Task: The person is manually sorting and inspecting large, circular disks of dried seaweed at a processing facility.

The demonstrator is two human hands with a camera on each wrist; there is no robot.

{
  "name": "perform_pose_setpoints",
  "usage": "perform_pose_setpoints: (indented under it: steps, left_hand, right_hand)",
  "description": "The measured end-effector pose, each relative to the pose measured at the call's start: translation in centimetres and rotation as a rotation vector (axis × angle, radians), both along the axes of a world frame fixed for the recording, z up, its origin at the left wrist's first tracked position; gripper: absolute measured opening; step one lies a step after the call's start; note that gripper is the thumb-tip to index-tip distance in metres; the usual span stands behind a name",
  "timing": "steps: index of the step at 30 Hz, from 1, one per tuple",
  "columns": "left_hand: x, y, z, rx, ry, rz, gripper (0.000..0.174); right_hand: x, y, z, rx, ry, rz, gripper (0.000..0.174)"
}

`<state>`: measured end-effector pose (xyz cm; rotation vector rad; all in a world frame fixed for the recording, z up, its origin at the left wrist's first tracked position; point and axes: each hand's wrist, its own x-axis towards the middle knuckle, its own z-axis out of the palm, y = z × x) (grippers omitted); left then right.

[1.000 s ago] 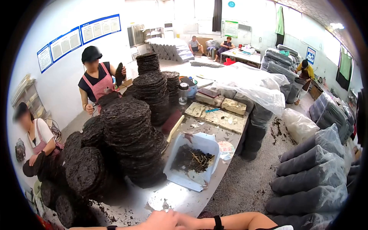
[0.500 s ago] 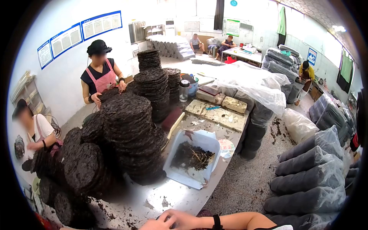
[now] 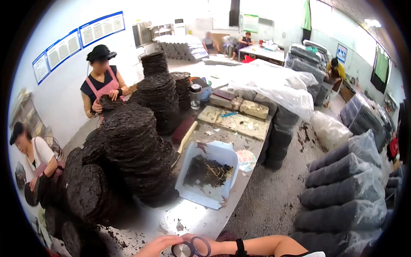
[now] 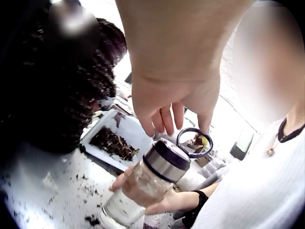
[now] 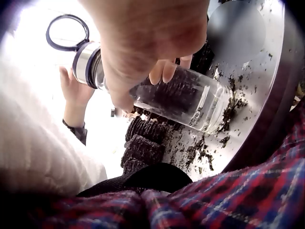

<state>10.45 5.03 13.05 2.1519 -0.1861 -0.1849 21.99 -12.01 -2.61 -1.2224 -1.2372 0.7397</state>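
Observation:
At the bottom of the head view, my right hand (image 3: 214, 247) is beside the steel-topped lid of a clear bottle (image 5: 183, 98). The right wrist view shows that hand gripping the bottle round its body, which lies tilted with its base near the table. A dark ring loop (image 4: 194, 143) stands out from the lid (image 4: 167, 160). My left hand (image 4: 174, 93) is held at the lid end, its fingers loosely extended behind the lid and ring. In the right wrist view, this left hand (image 5: 76, 90) appears with thumb and fingers spread.
Tall stacks of dark, rough round cakes (image 3: 130, 145) stand on the table's left. A pale blue dustpan (image 3: 184, 171) with dark scraps lies near a brush (image 3: 186, 137). Another bottle (image 3: 195, 96) stands farther back. Two aproned people (image 3: 102, 85) work at left; bagged rolls (image 3: 338, 188) lie at right.
The bottle's lid and ring have come into sight between my hands, which overlapped before. My left hand has come away from the right. The head view has shifted slightly.

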Motion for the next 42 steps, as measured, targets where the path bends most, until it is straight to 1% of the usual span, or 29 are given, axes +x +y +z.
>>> perform_pose_setpoints:
  steps: [2, 3, 4, 6, 9, 12, 13, 16, 17, 18, 20, 21, 22, 24, 26, 29, 31, 32, 34, 35, 36, 37, 38, 39, 41, 42]
  left_hand:
    - [-1.9, -0.8, -0.4, 0.072, -0.044, 0.094, 0.079]
    - [-3.0, -0.5, -3.6, 0.043, 0.085, 0.045, 0.094]
    - [-3.5, -1.2, -5.1, -0.040, 0.076, 0.142, 0.090]
    - [-4.0, -1.6, -7.9, 0.082, -0.013, 0.208, 0.091]
    - [-3.4, -4.6, -8.4, -0.025, -0.084, 0.502, 0.088]
    - [-3.0, -5.8, -7.8, 0.088, -0.093, 0.611, 0.086]
    - [-3.2, -5.8, -9.1, 0.067, -0.128, 0.637, 0.093]
    - [-3.8, -7.0, -13.3, -0.037, -0.372, 0.811, 0.103]
    - [-3.4, -7.3, -14.5, -0.093, -0.473, 0.920, 0.109]
    - [-4.0, -6.8, -14.9, -0.107, -0.594, 0.878, 0.111]
    - [-4.4, -7.1, -15.4, -0.200, -0.637, 1.083, 0.086]
    - [-4.6, -6.7, -15.4, -0.257, -0.627, 1.170, 0.083]
    - [-4.5, -6.6, -13.9, -0.320, -0.585, 1.240, 0.080]
    - [-4.4, -6.6, -11.1, -0.438, -0.500, 1.342, 0.075]
    - [-5.2, -6.7, -9.2, -0.543, -0.413, 1.404, 0.070]
    - [-5.9, -6.8, -6.7, -0.664, -0.234, 1.464, 0.064]
    - [-6.6, -6.6, -5.6, -0.680, -0.078, 1.469, 0.061]
    - [-7.9, -6.2, -7.8, -0.558, -0.151, 1.383, 0.062]
    - [-10.0, -5.4, -11.5, -0.321, -0.301, 1.211, 0.071]
    - [-9.1, -5.2, -10.7, -0.645, -0.421, 1.153, 0.079]
    - [-8.4, -5.5, -9.6, -0.724, -0.358, 1.257, 0.080]
    - [-8.1, -6.1, -8.1, -0.805, -0.291, 1.359, 0.080]
    - [-8.1, -6.3, -7.3, -0.883, -0.217, 1.458, 0.080]
    - [-8.6, -6.1, -8.2, -0.919, -0.231, 1.424, 0.079]
    - [-10.5, -3.9, -13.7, -0.913, -0.388, 1.229, 0.078]
    - [-11.0, -3.3, -15.3, -0.904, -0.463, 1.128, 0.078]
  right_hand:
    - [-0.3, -0.3, -1.7, -0.069, -0.005, -0.039, 0.070]
    - [0.0, -0.5, 0.2, -0.103, 0.045, -0.004, 0.070]
    - [-0.1, -0.6, -0.3, -0.066, 0.070, -0.031, 0.071]
    - [0.1, -0.7, -0.3, -0.017, 0.079, -0.020, 0.073]
    - [0.2, -0.9, 0.7, -0.152, 0.025, 0.013, 0.075]
    - [-0.1, -0.8, 0.2, -0.145, 0.028, -0.011, 0.076]
    - [-0.1, -0.6, 0.0, -0.115, 0.001, -0.034, 0.076]
    - [-0.5, -0.5, -0.1, -0.139, -0.081, -0.095, 0.076]
    - [-0.3, -0.7, 0.4, -0.159, -0.026, -0.062, 0.075]
    - [-0.2, -0.9, 0.7, -0.168, -0.015, -0.079, 0.074]
    - [-0.6, -0.8, 1.0, -0.182, 0.015, -0.080, 0.072]
    - [-0.8, -0.5, 0.0, -0.183, -0.010, -0.085, 0.071]
    - [-0.8, -0.3, -0.4, -0.266, 0.034, -0.050, 0.072]
    - [-0.4, -0.2, 1.2, -0.297, -0.030, -0.092, 0.075]
    - [0.5, 0.2, 1.5, -0.242, -0.088, -0.088, 0.075]
    - [1.9, 0.9, 4.3, -0.174, -0.137, -0.045, 0.072]
    - [2.7, 1.5, 6.0, -0.081, -0.130, -0.025, 0.072]
    - [3.0, 1.7, 6.7, -0.024, -0.122, -0.037, 0.071]
    - [3.7, 2.1, 8.5, 0.040, -0.131, -0.030, 0.070]
    - [4.1, 2.4, 9.7, 0.049, -0.149, -0.011, 0.070]
    - [4.5, 2.6, 11.0, 0.057, -0.168, 0.006, 0.069]
    - [5.0, 2.7, 12.3, 0.066, -0.243, 0.010, 0.069]
    - [5.2, 2.7, 13.2, 0.098, -0.224, 0.021, 0.070]
    - [5.4, 2.7, 13.8, 0.129, -0.206, 0.033, 0.070]
    - [5.7, 2.8, 14.9, 0.216, -0.185, 0.030, 0.072]
    - [5.8, 2.7, 15.4, 0.222, -0.198, 0.052, 0.072]
